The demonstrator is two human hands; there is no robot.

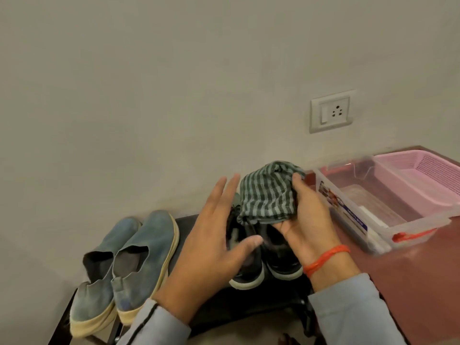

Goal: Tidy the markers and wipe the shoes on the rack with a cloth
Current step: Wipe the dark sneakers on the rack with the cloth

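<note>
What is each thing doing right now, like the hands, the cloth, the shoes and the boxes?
Left hand: open, fingers spread above the black shoes.
Right hand: holding the cloth.
Striped cloth: bunched up.
Blue shoes: side by side on the rack.
Black shoes: on the rack.
Clear box: lid off.
Pink basket: upright.

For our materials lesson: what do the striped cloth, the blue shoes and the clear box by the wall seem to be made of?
Cloth: soft woven fabric, probably cotton; it bunches and folds in the right hand.
Blue shoes: matte, faded textile or suede-like uppers on pale rubbery soles; the exact upper is unclear.
Box: glossy transparent plastic; the table shows through its walls.
</note>
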